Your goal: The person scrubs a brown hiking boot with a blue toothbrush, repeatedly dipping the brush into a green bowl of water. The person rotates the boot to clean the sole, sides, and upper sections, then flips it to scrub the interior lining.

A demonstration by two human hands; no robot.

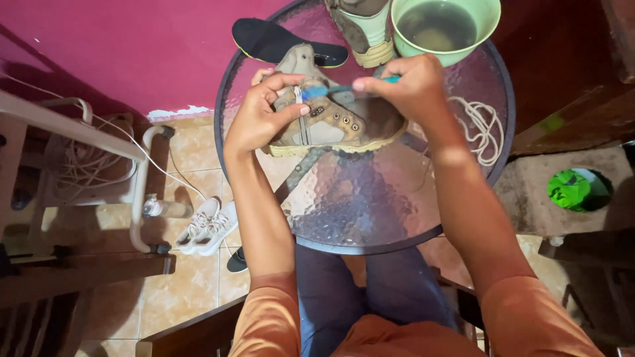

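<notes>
A worn brown shoe (pixel 331 125) lies on its side on the round glass table (pixel 370 205). My left hand (pixel 261 112) grips the shoe by its heel and tongue end. My right hand (pixel 407 89) holds a blue toothbrush (pixel 331 88) whose bristles rest on the shoe's upper near the tongue. Both forearms reach forward over the table from my orange sleeves.
A green basin of murky water (pixel 444 26) stands at the table's far edge beside a second shoe (pixel 364 33). A black insole (pixel 278 41) and white laces (pixel 479 125) lie on the glass. White sneakers (pixel 206 228) sit on the tiled floor left; a chair frame (pixel 135 178) stands nearby.
</notes>
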